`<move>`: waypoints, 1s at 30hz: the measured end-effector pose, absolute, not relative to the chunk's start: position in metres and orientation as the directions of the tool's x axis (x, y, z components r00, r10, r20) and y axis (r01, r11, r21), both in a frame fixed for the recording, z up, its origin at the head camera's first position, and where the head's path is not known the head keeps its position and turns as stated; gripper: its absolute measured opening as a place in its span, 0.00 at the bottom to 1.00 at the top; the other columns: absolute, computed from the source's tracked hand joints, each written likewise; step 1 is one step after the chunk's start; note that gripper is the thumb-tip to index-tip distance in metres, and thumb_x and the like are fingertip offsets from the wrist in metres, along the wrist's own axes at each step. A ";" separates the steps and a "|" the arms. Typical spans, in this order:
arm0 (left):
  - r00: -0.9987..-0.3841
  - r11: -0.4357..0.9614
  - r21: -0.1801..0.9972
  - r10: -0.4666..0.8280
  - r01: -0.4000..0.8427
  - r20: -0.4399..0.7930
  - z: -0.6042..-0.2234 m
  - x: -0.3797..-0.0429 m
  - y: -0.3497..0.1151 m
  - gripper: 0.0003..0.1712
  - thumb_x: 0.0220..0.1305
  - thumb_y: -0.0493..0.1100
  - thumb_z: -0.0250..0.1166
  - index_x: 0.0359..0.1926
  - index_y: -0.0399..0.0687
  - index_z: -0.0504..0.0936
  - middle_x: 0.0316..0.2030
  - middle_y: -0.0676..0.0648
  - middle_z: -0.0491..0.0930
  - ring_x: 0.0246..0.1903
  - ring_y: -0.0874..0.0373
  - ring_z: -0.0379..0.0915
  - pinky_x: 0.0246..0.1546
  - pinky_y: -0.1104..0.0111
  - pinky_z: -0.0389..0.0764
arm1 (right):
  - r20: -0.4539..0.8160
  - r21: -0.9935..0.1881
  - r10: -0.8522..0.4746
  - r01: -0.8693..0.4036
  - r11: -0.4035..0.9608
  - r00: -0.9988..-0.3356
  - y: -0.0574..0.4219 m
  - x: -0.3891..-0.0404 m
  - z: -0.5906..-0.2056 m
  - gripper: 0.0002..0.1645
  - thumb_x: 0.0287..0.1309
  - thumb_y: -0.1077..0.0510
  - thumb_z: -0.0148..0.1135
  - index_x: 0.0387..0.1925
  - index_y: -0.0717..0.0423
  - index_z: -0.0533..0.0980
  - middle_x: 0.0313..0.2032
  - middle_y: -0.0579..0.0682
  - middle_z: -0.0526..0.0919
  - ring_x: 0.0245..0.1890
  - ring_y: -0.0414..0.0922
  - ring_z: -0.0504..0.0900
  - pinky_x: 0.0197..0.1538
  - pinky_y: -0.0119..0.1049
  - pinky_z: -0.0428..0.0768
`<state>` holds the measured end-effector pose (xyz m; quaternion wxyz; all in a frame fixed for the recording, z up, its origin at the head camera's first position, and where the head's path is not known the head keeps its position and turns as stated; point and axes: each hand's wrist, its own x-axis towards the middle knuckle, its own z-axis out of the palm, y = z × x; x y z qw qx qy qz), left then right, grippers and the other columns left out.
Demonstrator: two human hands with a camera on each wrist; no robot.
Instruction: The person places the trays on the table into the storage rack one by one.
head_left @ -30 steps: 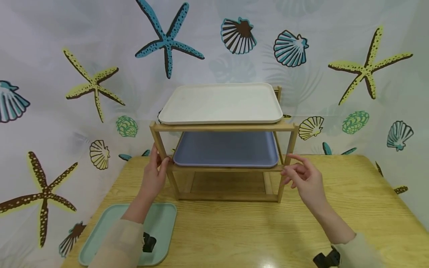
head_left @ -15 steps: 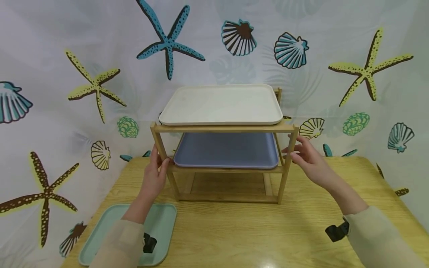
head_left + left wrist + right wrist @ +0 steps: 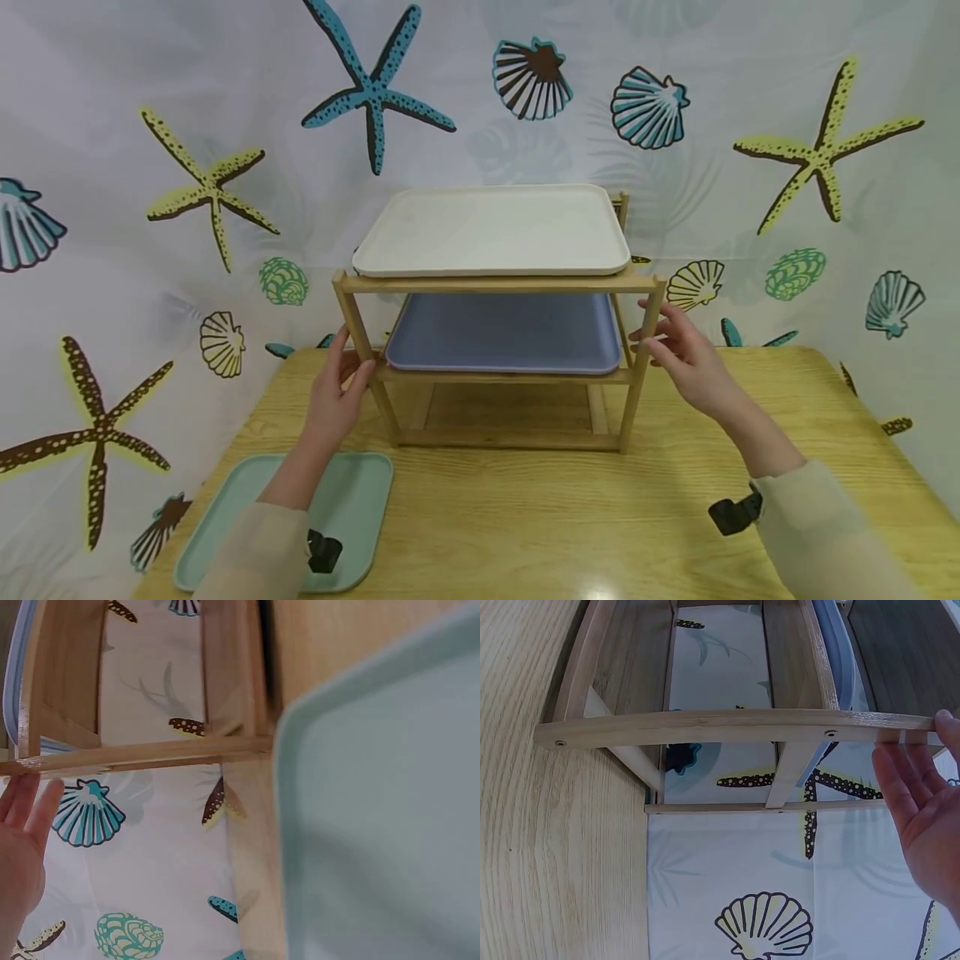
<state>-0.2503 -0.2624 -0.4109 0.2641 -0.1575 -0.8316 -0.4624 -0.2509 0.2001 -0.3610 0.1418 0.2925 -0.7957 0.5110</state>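
A wooden rack [image 3: 495,439] with tiers stands on the table. It bears a white tray [image 3: 495,229] on top and a blue tray [image 3: 502,333] on the middle tier. My right hand [image 3: 693,362] holds the rack's right front post, thumb in front and fingers behind, as the right wrist view also shows. At the left front post is my left hand [image 3: 337,396]. Its fingers [image 3: 28,799] reach out fairly straight and touch the post's side in the left wrist view. Part of the fingers is hidden behind the post in the head view.
A mint-green tray [image 3: 352,508] lies on the wooden table [image 3: 510,508] at the front left, under the left forearm. A white curtain [image 3: 450,158] printed with starfish and shells hangs behind and along the sides.
My right hand has gone from loosely pinched beside the right post, up a little and round it. The left hand has eased slightly leftward at its post. The rack and trays stay put.
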 end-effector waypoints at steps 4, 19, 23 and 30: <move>-0.837 0.527 0.710 0.002 0.466 0.547 -0.427 -0.231 -0.280 0.36 0.71 0.31 0.56 0.75 0.47 0.54 0.51 0.34 0.76 0.52 0.46 0.74 0.41 0.85 0.71 | 0.526 -0.733 -0.316 -0.609 0.303 -0.790 0.199 -0.251 -0.363 0.28 0.70 0.70 0.48 0.69 0.63 0.59 0.43 0.68 0.79 0.38 0.41 0.82 0.37 0.36 0.79; -0.954 0.707 0.689 -0.070 0.158 0.291 -0.452 -0.148 -0.377 0.29 0.67 0.40 0.64 0.67 0.41 0.68 0.43 0.40 0.82 0.35 0.70 0.78 0.32 0.78 0.77 | 0.529 -0.739 -0.301 -0.605 0.296 -0.793 0.202 -0.248 -0.366 0.29 0.71 0.69 0.47 0.71 0.60 0.58 0.45 0.66 0.79 0.40 0.33 0.80 0.37 0.33 0.79; -0.986 0.796 0.606 -0.088 0.018 0.144 -0.454 -0.145 -0.410 0.33 0.67 0.50 0.64 0.67 0.41 0.67 0.45 0.36 0.81 0.37 0.56 0.80 0.31 0.71 0.79 | 0.525 -0.742 -0.302 -0.602 0.296 -0.796 0.202 -0.250 -0.366 0.29 0.71 0.69 0.47 0.71 0.61 0.58 0.44 0.65 0.79 0.40 0.34 0.80 0.36 0.33 0.78; -0.989 0.804 0.576 -0.100 -0.145 -0.110 -0.466 -0.143 -0.453 0.45 0.64 0.57 0.65 0.69 0.33 0.59 0.50 0.29 0.75 0.44 0.42 0.77 0.39 0.57 0.81 | 0.513 -0.755 -0.303 -0.590 0.287 -0.803 0.199 -0.252 -0.366 0.29 0.71 0.68 0.48 0.71 0.59 0.57 0.45 0.67 0.79 0.40 0.35 0.80 0.37 0.32 0.78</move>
